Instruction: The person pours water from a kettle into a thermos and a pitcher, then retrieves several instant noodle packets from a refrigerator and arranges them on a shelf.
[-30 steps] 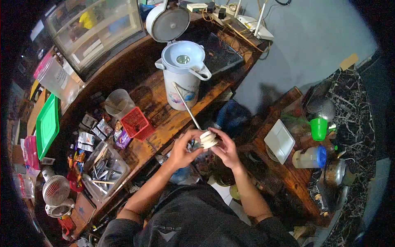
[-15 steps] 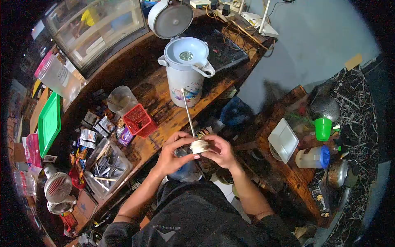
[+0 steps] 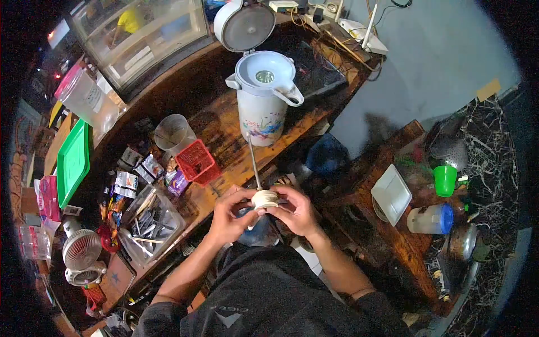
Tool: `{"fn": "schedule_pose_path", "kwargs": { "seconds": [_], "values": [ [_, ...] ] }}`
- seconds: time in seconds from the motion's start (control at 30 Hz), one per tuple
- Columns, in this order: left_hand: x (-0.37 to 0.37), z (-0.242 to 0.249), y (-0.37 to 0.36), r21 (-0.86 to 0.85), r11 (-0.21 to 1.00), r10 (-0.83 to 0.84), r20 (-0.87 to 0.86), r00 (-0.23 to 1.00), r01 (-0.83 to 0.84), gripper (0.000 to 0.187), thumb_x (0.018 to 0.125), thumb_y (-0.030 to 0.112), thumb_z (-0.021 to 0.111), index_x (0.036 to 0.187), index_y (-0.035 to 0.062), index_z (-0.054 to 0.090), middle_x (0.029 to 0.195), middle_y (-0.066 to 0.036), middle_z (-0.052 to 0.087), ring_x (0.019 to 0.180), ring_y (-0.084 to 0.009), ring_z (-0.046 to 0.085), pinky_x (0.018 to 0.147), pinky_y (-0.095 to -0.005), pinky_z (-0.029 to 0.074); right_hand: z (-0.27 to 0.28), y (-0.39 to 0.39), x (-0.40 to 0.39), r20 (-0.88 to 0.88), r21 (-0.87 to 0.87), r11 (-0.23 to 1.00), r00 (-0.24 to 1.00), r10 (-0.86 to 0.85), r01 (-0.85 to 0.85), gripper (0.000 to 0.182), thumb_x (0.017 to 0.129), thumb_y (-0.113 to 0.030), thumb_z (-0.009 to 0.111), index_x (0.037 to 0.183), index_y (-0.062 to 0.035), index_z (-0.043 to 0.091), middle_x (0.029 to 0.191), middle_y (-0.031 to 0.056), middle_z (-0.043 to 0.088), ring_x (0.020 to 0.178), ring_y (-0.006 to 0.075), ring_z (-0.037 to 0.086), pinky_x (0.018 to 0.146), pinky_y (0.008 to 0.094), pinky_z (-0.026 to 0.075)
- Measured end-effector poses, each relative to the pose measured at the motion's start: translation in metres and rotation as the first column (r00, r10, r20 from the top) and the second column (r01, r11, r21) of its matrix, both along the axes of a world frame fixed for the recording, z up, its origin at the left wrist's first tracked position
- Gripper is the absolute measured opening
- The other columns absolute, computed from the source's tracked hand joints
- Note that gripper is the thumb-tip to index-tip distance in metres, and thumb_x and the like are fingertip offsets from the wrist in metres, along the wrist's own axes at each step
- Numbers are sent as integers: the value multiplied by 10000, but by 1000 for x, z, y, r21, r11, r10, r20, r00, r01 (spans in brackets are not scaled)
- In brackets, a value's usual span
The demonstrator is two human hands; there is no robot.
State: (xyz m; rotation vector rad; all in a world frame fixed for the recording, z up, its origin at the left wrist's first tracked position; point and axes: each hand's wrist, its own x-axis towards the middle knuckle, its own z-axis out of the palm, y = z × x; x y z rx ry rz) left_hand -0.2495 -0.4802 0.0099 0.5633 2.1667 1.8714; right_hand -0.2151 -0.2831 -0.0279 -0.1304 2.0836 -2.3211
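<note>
In front of my chest, a cream-coloured round stopper with ridged sides is held between both hands. A long thin grey tube extends from it toward the thermos, its far end overlapping the thermos's lower front in view. My left hand pinches the stopper from the left with thumb and fingers. From the right, the fingers and thumb of my right hand close on its other side. The white vacuum flask with a floral print stands upright on the wooden counter, its grey-lined lid swung up and its mouth uncovered.
On the counter are a red basket, a clear plastic jug, sachets and a cutlery tub. A small fan stands at left. At right, a wooden bench holds a white tray, green cup and blue-lidded container.
The view has shifted, so the surroundings appear farther right. My hands have moved slightly left in view, and the stopper is turned so more of its flat face shows. Both hands keep hold of it.
</note>
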Motion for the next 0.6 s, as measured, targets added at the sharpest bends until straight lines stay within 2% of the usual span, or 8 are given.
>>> {"fn": "schedule_pose_path", "kwargs": {
  "seconds": [0.13, 0.17, 0.23, 0.33, 0.4, 0.47, 0.57, 0.6],
  "values": [
    [-9, 14, -7, 59, 998, 28, 87, 996, -33, 337, 806, 19, 739, 1128, -2, 641, 1020, -50, 589, 983, -151, 609, 891, -298, 514, 23, -6, -17, -4, -61, 994, 996, 87, -87, 465, 845, -77, 714, 1270, -25, 533, 1167, 59, 591, 1046, 137, 583, 852, 273, 510],
    [-13, 8, -10, 185, 983, -13, 177, 984, -21, 360, 813, 6, 729, 1154, -18, 617, 1054, -52, 596, 1006, -152, 614, 902, -301, 508, 28, -7, -20, -25, -108, 990, 995, 93, -95, 472, 846, -73, 713, 1277, -22, 529, 1164, 61, 594, 1053, 138, 583, 862, 272, 505],
    [-18, 10, -14, 244, 969, -16, 219, 975, -39, 386, 815, 5, 726, 1179, -21, 598, 1078, -58, 599, 1007, -148, 613, 903, -301, 506, 33, -11, -25, -38, -176, 978, 993, 110, -115, 448, 856, -65, 691, 1265, 11, 526, 1158, 81, 597, 1048, 147, 584, 899, 294, 480],
    [-28, 27, -19, 264, 964, -29, 194, 981, -24, 459, 826, 49, 727, 1247, -11, 552, 1138, -82, 605, 1012, -153, 613, 906, -304, 501, 37, -11, -35, -64, -64, 990, 991, 121, -125, 445, 860, -64, 682, 1268, 12, 521, 1163, 84, 598, 1041, 146, 587, 893, 296, 492],
    [-31, 57, -24, -56, 996, 55, -140, 989, -64, 505, 795, 67, 740, 1262, 18, 554, 1171, -107, 601, 1056, -195, 607, 930, -318, 488, 43, -11, -44, -46, -67, 987, 989, 140, -143, 438, 863, -61, 677, 1267, 11, 523, 1163, 86, 599, 1036, 143, 589, 883, 294, 503],
    [-51, 77, -34, -268, 963, -175, -499, 849, 42, 523, 754, 88, 720, 1249, 37, 561, 1273, -141, 568, 1172, -297, 550, 1018, -413, 414, 50, -9, -54, -26, -69, 984, 987, 160, -162, 432, 865, -58, 672, 1265, 10, 525, 1162, 89, 600, 1031, 139, 590, 872, 291, 514],
    [-62, 108, -30, -303, 940, -289, -453, 843, 160, 518, 759, 106, 718, 1254, 63, 569, 1279, -144, 569, 1174, -325, 544, 1006, -415, 424, 58, -5, -68, -39, -124, 984, 991, 126, -130, 264, 891, -87, 654, 1078, -28, 478, 1094, 85, 623, 956, 135, 614, 836, 290, 537],
    [-70, 113, -28, -411, 891, -390, -475, 789, 194, 507, 765, 102, 714, 1251, 69, 575, 1259, -145, 573, 1160, -333, 547, 990, -417, 434, 61, -3, -72, -49, -122, 984, 991, 127, -133, 264, 891, -87, 654, 1078, -28, 478, 1094, 85, 623, 956, 135, 614, 836, 290, 537]
  ]
}}
